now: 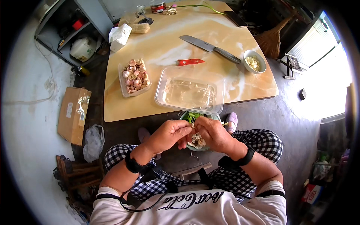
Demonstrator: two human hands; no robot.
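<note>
Marbled yellow, the worktop (123,107) fills the upper middle of the frame; both hands work below its near edge, at the centre. From my remote station I record the left hand (170,134) and the right hand (215,135) meeting at the fingertips. Each grip is pinched, and both appear to close on one small pale piece (193,126), a garlic clove by my judgement.

The governing relation: the piece sits between the two grips and over the green basin (204,149), so neither hand is nearer to it. I cannot establish its long axis. The white bowl (246,68) of peeled cloves stands at the right of the worktop, up and right of the piece, with the right hand nearer. The tub (125,90) of unpeeled garlic (135,77) stands up and left, with the left hand nearer. The clear container (160,98) lies directly above the hands in the frame, its near edge overhanging the basin in this view.

Deficiencies noted: the fingers mask most of the piece and much of the basin, where I make out only leafy greens (192,116) and dry peelings (198,141). Glare obscures the clear container's base. The worktop's far edge is cut off at the top.
</note>
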